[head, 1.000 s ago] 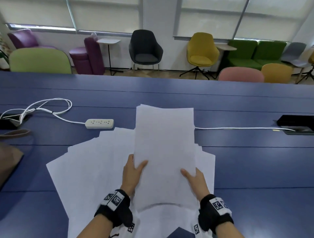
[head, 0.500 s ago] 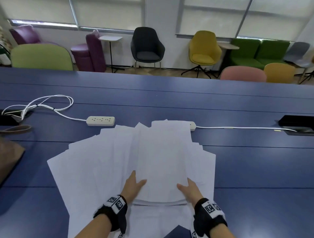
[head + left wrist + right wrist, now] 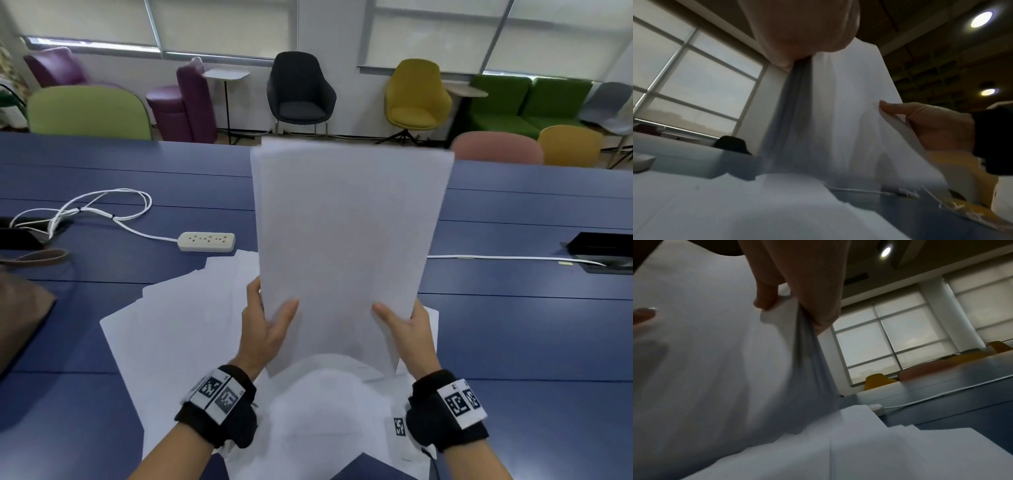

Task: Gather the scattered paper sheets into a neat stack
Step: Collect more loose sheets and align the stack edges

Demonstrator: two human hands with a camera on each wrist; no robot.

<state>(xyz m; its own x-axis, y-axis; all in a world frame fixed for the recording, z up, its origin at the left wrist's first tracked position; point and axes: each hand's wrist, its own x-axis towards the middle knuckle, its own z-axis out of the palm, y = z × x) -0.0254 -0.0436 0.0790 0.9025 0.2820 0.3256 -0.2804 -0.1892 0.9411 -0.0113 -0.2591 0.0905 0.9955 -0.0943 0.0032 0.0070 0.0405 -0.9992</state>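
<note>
Centre frame: left hand [image 3: 265,330] and right hand [image 3: 409,330] each grip paper stack [image 3: 346,246] by side edges, thumbs in front, stack upright above scattered sheets [image 3: 178,329] on table [image 3: 513,325].

A held bundle of sheets [image 3: 346,246] stands above loose sheets [image 3: 178,335] on the table [image 3: 513,335], power strip [image 3: 206,242] behind-left.

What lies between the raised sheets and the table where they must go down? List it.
The held bundle, gripped along its side edges by the left hand and right hand, hangs over the loose sheets fanned across the blue table. Only that paper lies beneath. The power strip sits off to the left, clear of the path.
</note>
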